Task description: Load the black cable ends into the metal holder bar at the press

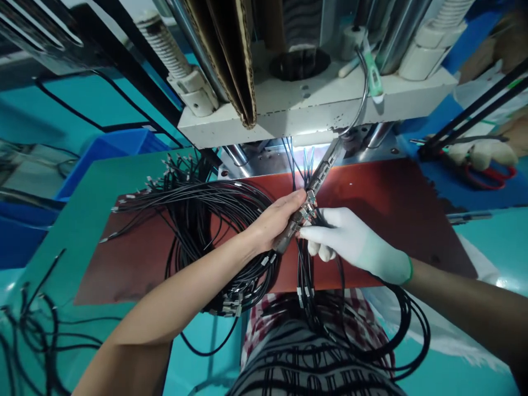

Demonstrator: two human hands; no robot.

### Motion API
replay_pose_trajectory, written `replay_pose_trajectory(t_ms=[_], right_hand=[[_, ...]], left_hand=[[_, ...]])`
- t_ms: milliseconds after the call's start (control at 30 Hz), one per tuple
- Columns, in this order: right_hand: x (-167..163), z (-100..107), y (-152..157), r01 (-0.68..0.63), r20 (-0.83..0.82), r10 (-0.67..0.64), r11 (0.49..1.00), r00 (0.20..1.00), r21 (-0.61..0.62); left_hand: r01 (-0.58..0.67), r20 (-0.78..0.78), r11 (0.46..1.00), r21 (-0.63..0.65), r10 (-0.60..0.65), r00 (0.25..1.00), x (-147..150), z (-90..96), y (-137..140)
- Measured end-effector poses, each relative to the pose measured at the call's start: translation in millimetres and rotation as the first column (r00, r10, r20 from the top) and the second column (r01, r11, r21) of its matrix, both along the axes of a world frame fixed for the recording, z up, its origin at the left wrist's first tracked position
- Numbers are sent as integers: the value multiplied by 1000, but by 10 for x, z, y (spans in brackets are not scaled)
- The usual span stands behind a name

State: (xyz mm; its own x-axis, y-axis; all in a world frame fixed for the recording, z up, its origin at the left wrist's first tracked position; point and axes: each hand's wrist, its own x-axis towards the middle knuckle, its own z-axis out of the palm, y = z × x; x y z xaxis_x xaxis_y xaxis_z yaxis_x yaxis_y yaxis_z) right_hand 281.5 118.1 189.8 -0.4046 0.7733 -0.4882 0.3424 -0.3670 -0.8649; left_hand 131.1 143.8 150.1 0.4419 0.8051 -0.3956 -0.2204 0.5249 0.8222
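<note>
My bare left hand (274, 223) is wrapped round a long metal bar (325, 168) with slots along it, thumb on top. The bar slants from below my palm up towards the machine. Small silver connectors (307, 210) sit on the bar near my thumb. My right hand (350, 236), in a white glove, pinches a black cable at its connector end against the bar. The fingertips partly hide that connector. More black cables (304, 269) hang below the bar towards my lap, and thin blue-white wires (307, 162) stick out beyond it.
A press-like machine (305, 104) stands ahead, with folded cardboard (241, 82) and a green-handled tool (374, 77) on it. Coiled black cables (206, 220) lie left on the reddish mat (388, 214). Red-handled scissors (490, 179) lie at right, beside what looks like another gloved hand.
</note>
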Motion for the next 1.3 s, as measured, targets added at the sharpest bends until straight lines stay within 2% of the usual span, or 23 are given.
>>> replay_pose_trajectory(t_ms=[233,400,533,600,700,767,833,1000,1167,1300], right_hand=[[-71,-56,-63,82,-32,-85,994,996,-76],[-60,-133,-96,75,-47,-77,996,996,-40],[34,-205,-106,25,-143,-26,1000,989,-11],[96,-226,-101,47,-135,-35,995,990,88],[177,-235,-81,30,39,-43,955,998,296],[208,-231,-69,-5,143,-51,932,988,363],[213,-220,-63,-2,162,-62,929,985,370],[158,-180,-64,34,66,-54,962,996,271],[125,-159,-44,48,48,-60,975,997,216],[110,-149,-36,7,73,-28,959,997,282]], left_hand=[[-130,-88,976,177,147,985,75,-11,-103],[-154,-157,942,300,208,965,104,-75,-143],[-110,-126,955,276,149,981,61,-82,-132],[-97,-95,962,256,125,988,33,-73,-126],[-83,-49,974,211,96,994,3,-65,-121],[-74,-21,978,194,80,997,-9,-68,-119],[-68,5,980,188,68,998,-17,-75,-116],[-56,-4,980,193,57,998,-25,-92,-124],[-34,28,977,211,28,999,-34,-95,-139],[-29,41,971,237,20,999,-34,-87,-139]])
